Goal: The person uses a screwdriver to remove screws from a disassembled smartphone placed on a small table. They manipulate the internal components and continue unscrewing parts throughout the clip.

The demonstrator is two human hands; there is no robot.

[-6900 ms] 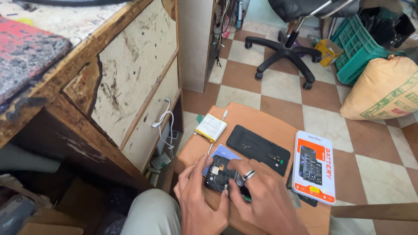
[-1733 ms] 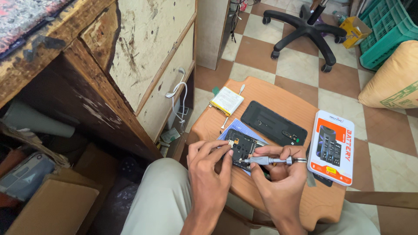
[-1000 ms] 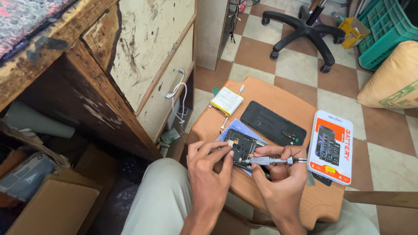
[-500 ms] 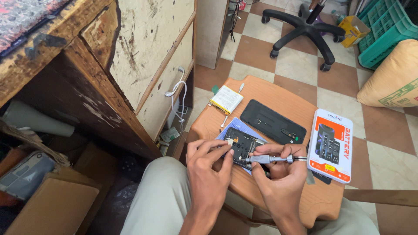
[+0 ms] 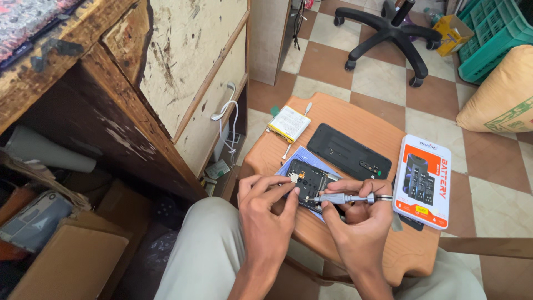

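An opened phone (image 5: 308, 179), its dark circuit board showing, lies on a blue sheet on a round wooden stool (image 5: 355, 119). My left hand (image 5: 266, 214) pinches the phone's near left edge and steadies it. My right hand (image 5: 360, 222) grips a small silver screwdriver (image 5: 343, 198) held level, its tip resting on the phone's lower part. Beside the phone lie a black phone back cover (image 5: 348, 151), a white battery (image 5: 288, 123) and an orange-and-white battery package (image 5: 425, 178).
A worn wooden desk (image 5: 127, 89) stands on the left, with cardboard boxes (image 5: 72, 261) under it and a white cable (image 5: 230, 116) hanging down. An office chair base (image 5: 388, 33), a green crate (image 5: 488, 39) and a tan sack (image 5: 502, 94) stand on the checkered floor.
Early on both hands were on the phone without a tool. Over the last second the right hand holds the screwdriver to the phone, and hardly anything moves.
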